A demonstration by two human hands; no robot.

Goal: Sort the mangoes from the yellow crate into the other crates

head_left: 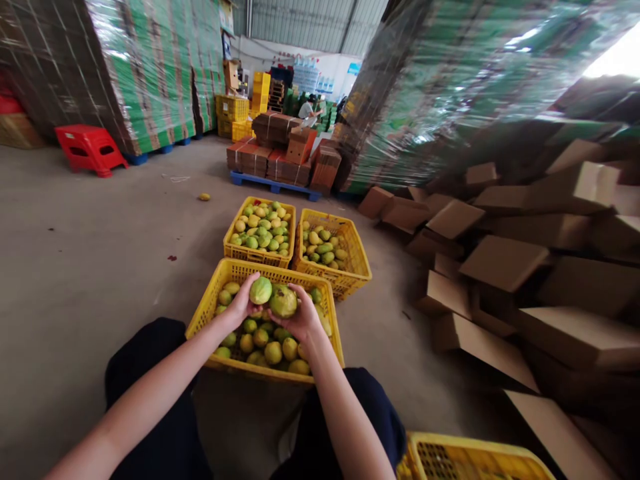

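My left hand (pixel 243 301) is closed round a light green lemon (pixel 261 291). In my right hand (pixel 303 316) sits a larger yellow-green lemon (pixel 283 302) with a brown blemish near its top. The two fruits are held side by side above a yellow plastic crate (pixel 210 303), between my knees. Inside that crate lie many more green and yellow lemons (pixel 273 353), partly hidden by my hands and forearms. Just beyond stand two more yellow crates: the left one (pixel 259 255) is heaped with fruit, and the right one (pixel 357 260) is only partly filled.
Cardboard boxes (pixel 505 263) lie piled on the right. Another yellow crate (pixel 480 447) is by my right knee. A red stool (pixel 91 148), a blue pallet (pixel 275 187) with flat cardboard, and wrapped stacks (pixel 155 67) stand farther off. A person (pixel 309 110) is in the background.
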